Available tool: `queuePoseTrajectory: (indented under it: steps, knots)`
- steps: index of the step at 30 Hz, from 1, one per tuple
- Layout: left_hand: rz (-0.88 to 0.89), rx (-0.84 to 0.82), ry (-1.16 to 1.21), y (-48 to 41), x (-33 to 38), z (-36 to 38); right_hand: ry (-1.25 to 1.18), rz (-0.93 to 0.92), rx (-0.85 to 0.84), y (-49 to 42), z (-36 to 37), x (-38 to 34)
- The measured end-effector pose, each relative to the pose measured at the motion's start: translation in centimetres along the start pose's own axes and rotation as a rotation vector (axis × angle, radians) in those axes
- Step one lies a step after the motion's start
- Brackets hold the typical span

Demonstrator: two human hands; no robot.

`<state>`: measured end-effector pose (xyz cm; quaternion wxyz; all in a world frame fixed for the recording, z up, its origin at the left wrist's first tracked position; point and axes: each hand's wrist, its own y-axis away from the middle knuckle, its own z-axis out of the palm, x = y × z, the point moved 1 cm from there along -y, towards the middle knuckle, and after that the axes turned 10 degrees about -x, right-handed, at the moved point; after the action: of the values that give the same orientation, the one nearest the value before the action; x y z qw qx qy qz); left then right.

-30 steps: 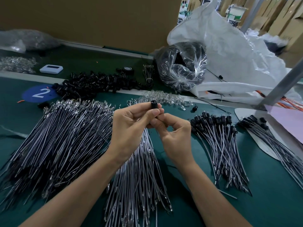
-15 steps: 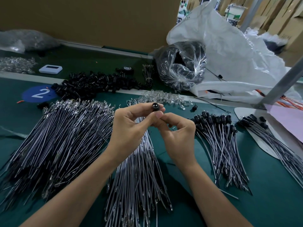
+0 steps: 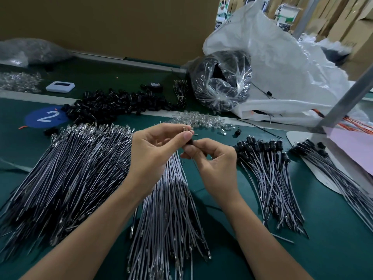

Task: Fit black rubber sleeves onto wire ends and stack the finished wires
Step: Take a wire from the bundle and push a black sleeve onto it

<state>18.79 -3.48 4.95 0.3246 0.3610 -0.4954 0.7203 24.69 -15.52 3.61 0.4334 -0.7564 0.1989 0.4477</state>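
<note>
My left hand (image 3: pixel 157 150) pinches the metal-tipped end of a thin wire (image 3: pixel 186 129) between thumb and forefinger. Just below it, my right hand (image 3: pixel 216 164) pinches a black rubber sleeve (image 3: pixel 190 142) on that wire, whose tail hangs down between the hands. Both hands hover above the middle pile of bare wires (image 3: pixel 171 209). A bigger bare-wire pile (image 3: pixel 70 168) lies to the left. To the right lies a stack of wires with black sleeves (image 3: pixel 268 168), and another such stack (image 3: pixel 333 170) beyond it. Loose black sleeves (image 3: pixel 117 104) are heaped at the back.
Clear small parts (image 3: pixel 199 120) lie behind the hands. A clear bag of black parts (image 3: pixel 222 85) and a big white bag (image 3: pixel 282 67) fill the back right. A slanted metal post (image 3: pixel 347 98), a pink sheet (image 3: pixel 353 146), a white device (image 3: pixel 60 86) and a blue "2" sticker (image 3: pixel 47 117) are also here.
The sleeve sat on top at my left fingertips; now it is lower, in my right fingers, and the wire's metal tip shows above my left thumb.
</note>
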Motion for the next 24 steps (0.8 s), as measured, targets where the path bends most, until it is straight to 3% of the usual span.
queuePoseTrajectory:
  steps: [24]
  knots:
    - [-0.119,0.024,0.160,0.07,0.05,-0.42,0.112,0.040,-0.014,-0.26,-0.43,0.46]
